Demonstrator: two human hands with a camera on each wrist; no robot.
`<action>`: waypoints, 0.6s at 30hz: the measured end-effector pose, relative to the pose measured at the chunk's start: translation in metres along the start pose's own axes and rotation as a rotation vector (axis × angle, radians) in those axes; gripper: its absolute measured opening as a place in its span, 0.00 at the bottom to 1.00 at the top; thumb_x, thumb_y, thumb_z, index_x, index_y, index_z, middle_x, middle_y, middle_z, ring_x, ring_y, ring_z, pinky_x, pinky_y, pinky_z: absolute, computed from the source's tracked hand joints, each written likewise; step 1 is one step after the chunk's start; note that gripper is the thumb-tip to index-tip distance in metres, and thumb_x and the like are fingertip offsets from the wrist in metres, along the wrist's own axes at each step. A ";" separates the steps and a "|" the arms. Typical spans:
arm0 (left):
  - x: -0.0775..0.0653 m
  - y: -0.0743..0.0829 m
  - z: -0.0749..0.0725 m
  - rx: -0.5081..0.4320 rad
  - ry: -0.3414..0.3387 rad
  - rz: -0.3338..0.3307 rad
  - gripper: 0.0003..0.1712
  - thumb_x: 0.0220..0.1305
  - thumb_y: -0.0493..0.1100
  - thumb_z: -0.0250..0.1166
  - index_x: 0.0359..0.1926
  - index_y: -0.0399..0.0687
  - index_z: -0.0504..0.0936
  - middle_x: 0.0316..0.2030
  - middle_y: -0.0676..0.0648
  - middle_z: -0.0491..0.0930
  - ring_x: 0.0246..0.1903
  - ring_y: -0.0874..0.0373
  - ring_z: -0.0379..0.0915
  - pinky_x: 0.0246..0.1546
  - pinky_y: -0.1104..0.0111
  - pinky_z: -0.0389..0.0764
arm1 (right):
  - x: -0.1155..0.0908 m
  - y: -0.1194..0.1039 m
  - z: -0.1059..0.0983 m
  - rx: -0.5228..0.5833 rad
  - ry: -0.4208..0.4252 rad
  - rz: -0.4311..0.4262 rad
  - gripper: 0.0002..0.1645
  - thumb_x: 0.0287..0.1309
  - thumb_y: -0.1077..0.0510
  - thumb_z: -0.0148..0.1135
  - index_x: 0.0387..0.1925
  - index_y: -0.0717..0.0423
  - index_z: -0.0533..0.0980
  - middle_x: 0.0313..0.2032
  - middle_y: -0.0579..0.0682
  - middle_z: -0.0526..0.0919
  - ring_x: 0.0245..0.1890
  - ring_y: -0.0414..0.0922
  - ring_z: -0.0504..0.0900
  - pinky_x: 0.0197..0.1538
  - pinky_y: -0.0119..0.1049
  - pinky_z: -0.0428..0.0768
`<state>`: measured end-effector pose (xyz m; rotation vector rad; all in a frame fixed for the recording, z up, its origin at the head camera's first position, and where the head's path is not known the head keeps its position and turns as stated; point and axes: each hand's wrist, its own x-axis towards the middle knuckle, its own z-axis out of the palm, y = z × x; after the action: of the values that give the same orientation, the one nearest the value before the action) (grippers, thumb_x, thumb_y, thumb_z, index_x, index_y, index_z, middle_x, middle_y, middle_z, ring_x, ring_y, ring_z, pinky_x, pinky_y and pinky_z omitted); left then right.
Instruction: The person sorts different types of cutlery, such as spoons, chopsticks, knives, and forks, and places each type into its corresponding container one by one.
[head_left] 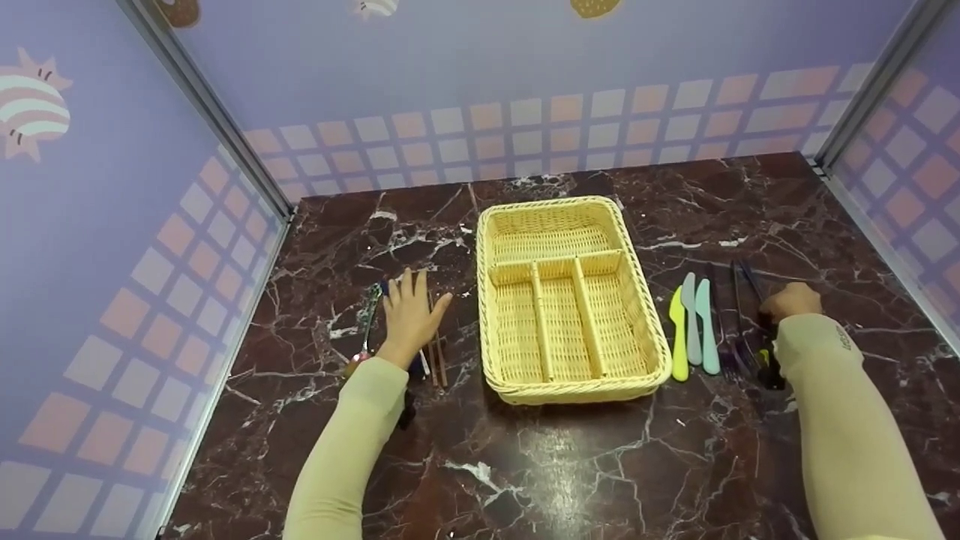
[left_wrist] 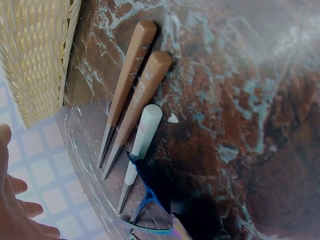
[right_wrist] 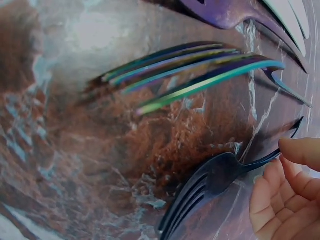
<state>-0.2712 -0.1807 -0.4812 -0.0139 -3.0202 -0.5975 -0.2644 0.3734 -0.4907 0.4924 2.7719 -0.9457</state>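
My right hand [head_left: 793,300] is at the right of the table. In the right wrist view its thumb and curled fingers pinch the handle of a dark blue fork [right_wrist: 220,172], tines toward the camera. Beside that lie a rainbow-sheened fork [right_wrist: 200,70] and a purple fork [right_wrist: 227,12]. My left hand [head_left: 411,319] spreads its fingers over cutlery at the left, palm down, holding nothing visible. Near it are brown chopsticks [left_wrist: 132,72], a white-handled chopstick [left_wrist: 146,132], a blue metallic fork-like piece [left_wrist: 145,192] partly out of view, and a spoon [head_left: 367,322] with a patterned handle.
A pale yellow wicker basket [head_left: 491,375] with several compartments stands mid-table between the hands. Right of it lie a yellow knife [head_left: 679,337], a grey-blue knife [head_left: 692,322] and a mint knife [head_left: 706,330]. Patterned panels [head_left: 525,112] enclose the back and sides.
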 end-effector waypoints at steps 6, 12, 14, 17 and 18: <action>0.000 0.000 0.000 0.021 -0.031 -0.008 0.41 0.65 0.63 0.45 0.69 0.42 0.50 0.69 0.35 0.43 0.67 0.34 0.32 0.63 0.41 0.43 | 0.000 -0.004 -0.003 0.039 -0.045 0.042 0.28 0.48 0.62 0.58 0.46 0.83 0.66 0.18 0.53 0.73 0.21 0.48 0.72 0.26 0.38 0.73; -0.001 -0.001 0.003 0.035 -0.036 -0.016 0.41 0.65 0.63 0.45 0.69 0.42 0.50 0.69 0.36 0.43 0.67 0.34 0.33 0.63 0.41 0.46 | 0.005 -0.008 -0.005 0.085 -0.093 0.109 0.31 0.48 0.67 0.57 0.51 0.85 0.63 0.26 0.65 0.74 0.24 0.50 0.71 0.29 0.39 0.73; -0.001 -0.001 0.003 0.033 -0.037 -0.021 0.41 0.65 0.63 0.45 0.69 0.42 0.50 0.70 0.36 0.43 0.67 0.35 0.33 0.63 0.42 0.46 | 0.007 -0.007 -0.005 0.120 -0.099 0.116 0.18 0.46 0.69 0.55 0.40 0.80 0.71 0.21 0.62 0.72 0.22 0.49 0.69 0.26 0.38 0.70; -0.001 -0.001 0.003 0.030 -0.038 -0.024 0.41 0.65 0.63 0.45 0.69 0.42 0.51 0.70 0.37 0.43 0.68 0.35 0.33 0.63 0.42 0.46 | 0.011 -0.006 -0.004 0.160 -0.097 0.124 0.04 0.44 0.71 0.55 0.25 0.72 0.72 0.12 0.47 0.68 0.16 0.43 0.68 0.23 0.36 0.70; -0.001 0.000 0.003 0.028 -0.037 -0.022 0.41 0.65 0.63 0.46 0.69 0.42 0.51 0.70 0.36 0.43 0.67 0.34 0.33 0.63 0.42 0.46 | 0.012 -0.005 -0.004 0.163 -0.096 0.128 0.04 0.44 0.71 0.56 0.26 0.72 0.73 0.12 0.46 0.68 0.15 0.42 0.69 0.22 0.35 0.71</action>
<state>-0.2708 -0.1801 -0.4839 0.0100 -3.0680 -0.5636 -0.2775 0.3752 -0.4875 0.6229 2.5567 -1.1385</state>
